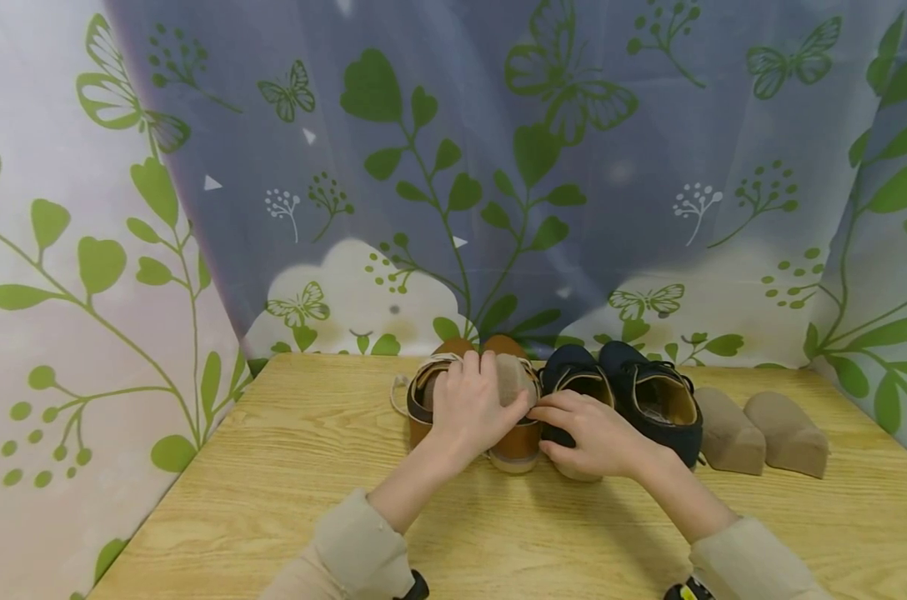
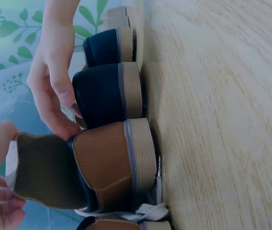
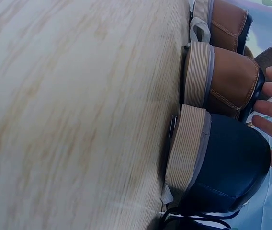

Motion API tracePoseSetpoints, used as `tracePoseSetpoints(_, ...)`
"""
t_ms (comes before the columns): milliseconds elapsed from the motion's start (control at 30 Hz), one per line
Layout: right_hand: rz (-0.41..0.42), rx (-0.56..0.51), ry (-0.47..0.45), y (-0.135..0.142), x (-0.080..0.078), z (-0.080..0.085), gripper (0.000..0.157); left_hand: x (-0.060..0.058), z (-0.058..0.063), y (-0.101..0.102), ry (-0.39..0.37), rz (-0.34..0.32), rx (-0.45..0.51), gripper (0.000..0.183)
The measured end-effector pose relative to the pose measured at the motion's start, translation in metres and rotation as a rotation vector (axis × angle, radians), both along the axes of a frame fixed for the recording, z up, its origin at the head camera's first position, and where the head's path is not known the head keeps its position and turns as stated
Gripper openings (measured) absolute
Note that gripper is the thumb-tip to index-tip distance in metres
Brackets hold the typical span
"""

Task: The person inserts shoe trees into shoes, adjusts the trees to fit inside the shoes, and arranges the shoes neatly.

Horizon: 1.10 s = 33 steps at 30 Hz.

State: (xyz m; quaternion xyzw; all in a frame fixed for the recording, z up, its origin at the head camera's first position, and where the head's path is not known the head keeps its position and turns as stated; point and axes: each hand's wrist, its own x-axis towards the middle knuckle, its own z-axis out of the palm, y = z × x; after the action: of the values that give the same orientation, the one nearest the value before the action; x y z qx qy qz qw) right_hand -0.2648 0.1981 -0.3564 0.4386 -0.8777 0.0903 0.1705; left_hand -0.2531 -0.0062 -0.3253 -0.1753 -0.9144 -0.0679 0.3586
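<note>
While the leafy curtain point(image 1: 618, 175) takes up the whole far side, the wooden bench point(image 1: 258, 475) fills the near part. On it I've got two brown shoes point(image 1: 515, 440) just left of two navy shoes point(image 1: 681, 437). My hands are apart: left hand point(image 1: 468, 408) is pinching a beige insert point(image 1: 510, 382) at the right brown shoe's opening, while right hand point(image 1: 592, 429) hangs loose-fingered by the left navy shoe, can't tell if touching. Two loose inserts point(image 1: 791, 433) lie further right.

Shoes point(image 1: 515, 451) stand left of two inserts point(image 1: 733, 435), perhaps touching.
</note>
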Motion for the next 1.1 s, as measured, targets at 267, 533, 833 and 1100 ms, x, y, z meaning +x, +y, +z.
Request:
tracePoseSetpoints(267, -0.005, 0.003, 0.007, 0.0, 0.001, 0.0, 0.04, 0.0, 0.0, 0.004, -0.051, 0.028, 0.007, 0.056)
tracePoseSetpoints(533, -0.008, 0.013, 0.009, -0.002, 0.002, 0.002, 0.04, -0.001, -0.002, 0.008, -0.083, 0.067, -0.01, 0.056)
tracePoseSetpoints(833, -0.012, 0.022, 0.002, -0.002, 0.003, 0.002, 0.04, -0.003, -0.004, 0.011, -0.145, 0.076, -0.012, 0.056)
tracePoseSetpoints(1100, -0.013, 0.024, -0.003, -0.002, 0.002, 0.004, 0.041, -0.006, -0.003, 0.015, -0.168, 0.083, -0.019, 0.057)
